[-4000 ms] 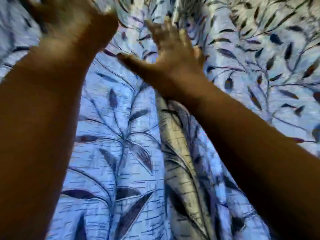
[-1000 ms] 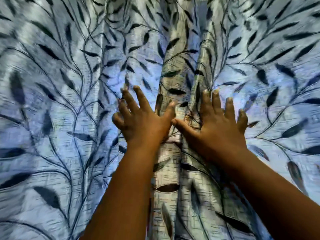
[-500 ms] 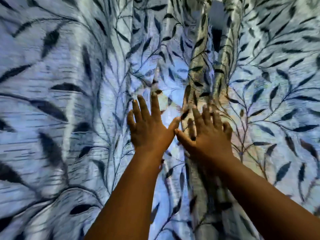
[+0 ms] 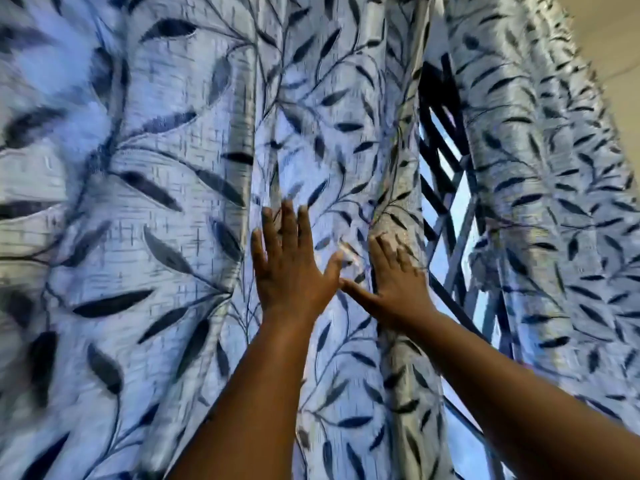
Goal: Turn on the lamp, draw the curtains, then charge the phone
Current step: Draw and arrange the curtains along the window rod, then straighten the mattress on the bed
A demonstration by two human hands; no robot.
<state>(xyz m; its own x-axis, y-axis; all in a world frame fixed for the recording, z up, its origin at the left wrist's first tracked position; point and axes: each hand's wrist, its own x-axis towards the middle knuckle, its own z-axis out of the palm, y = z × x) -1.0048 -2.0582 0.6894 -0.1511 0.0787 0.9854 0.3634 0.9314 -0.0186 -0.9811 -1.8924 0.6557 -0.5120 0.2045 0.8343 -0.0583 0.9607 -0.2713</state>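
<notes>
Pale blue curtains printed with dark leaves fill the head view. The left curtain (image 4: 166,209) hangs in broad folds, and the right curtain (image 4: 547,188) hangs apart from it. My left hand (image 4: 291,271) lies flat on the left curtain with its fingers spread. My right hand (image 4: 398,278) rests beside it, thumb to thumb, its fingers against the left curtain's inner edge fold (image 4: 398,188). Whether those fingers grip the fold I cannot tell. No lamp or phone is in view.
A narrow gap between the two curtains shows a dark window grille (image 4: 446,188) with daylight behind it. A strip of beige wall (image 4: 616,32) shows at the top right corner.
Both hands stayed together on the curtain near the centre. A gap has opened between the curtains to the right of my right hand, and the window grille now shows through it.
</notes>
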